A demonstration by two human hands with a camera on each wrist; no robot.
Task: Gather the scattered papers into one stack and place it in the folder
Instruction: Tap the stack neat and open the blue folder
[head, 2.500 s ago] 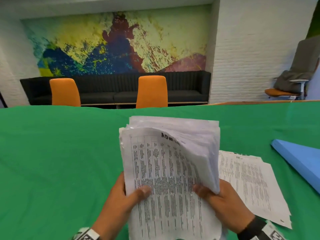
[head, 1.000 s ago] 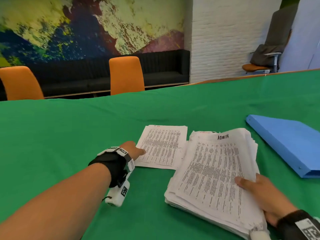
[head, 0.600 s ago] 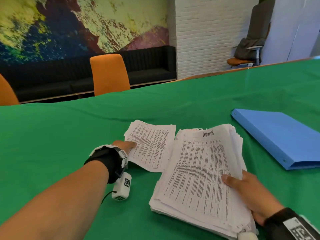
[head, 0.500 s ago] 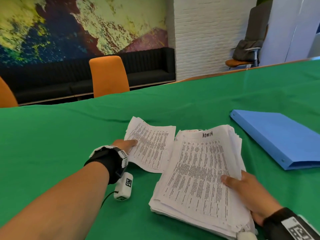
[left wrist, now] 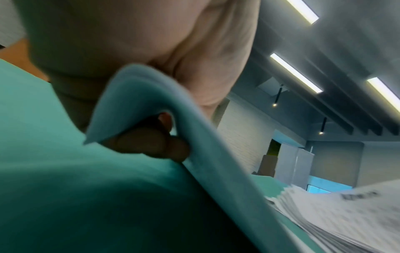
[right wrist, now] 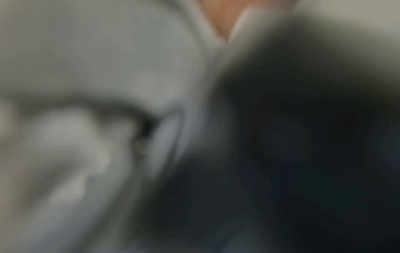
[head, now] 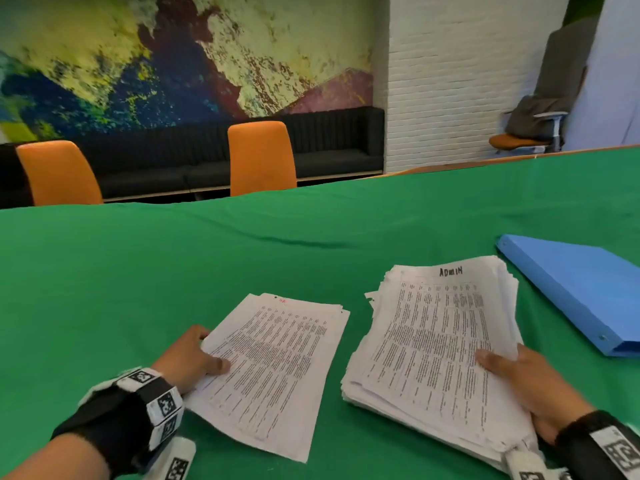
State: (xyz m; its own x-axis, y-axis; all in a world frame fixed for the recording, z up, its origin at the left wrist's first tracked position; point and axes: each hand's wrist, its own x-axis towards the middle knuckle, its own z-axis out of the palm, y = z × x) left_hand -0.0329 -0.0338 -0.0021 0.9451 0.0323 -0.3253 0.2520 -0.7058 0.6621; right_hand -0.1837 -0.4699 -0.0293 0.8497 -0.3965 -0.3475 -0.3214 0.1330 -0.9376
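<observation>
A thick paper stack (head: 433,344) headed "ADMIN" lies on the green cloth (head: 138,289) at the right. My right hand (head: 509,372) grips its near right edge, thumb on top. A thin sheaf of printed sheets (head: 277,362) lies to its left, a strip of cloth between them. My left hand (head: 204,358) pinches the sheaf's left edge, thumb on top. In the left wrist view my fingertips (left wrist: 151,143) sit under the curled paper edge (left wrist: 151,95), with the thick stack (left wrist: 346,215) beyond. The closed blue folder (head: 581,292) lies right of the stack. The right wrist view is only blur.
Two orange chairs (head: 261,155) (head: 57,173) stand at the table's far edge, before a black bench (head: 329,143). An office chair (head: 530,129) stands at the far right by the white brick wall. Bare green cloth spreads left of and beyond the papers.
My left hand has drawn the thin sheaf nearer to me and away from the thick stack, so green cloth now shows between them. The right hand stays on the stack.
</observation>
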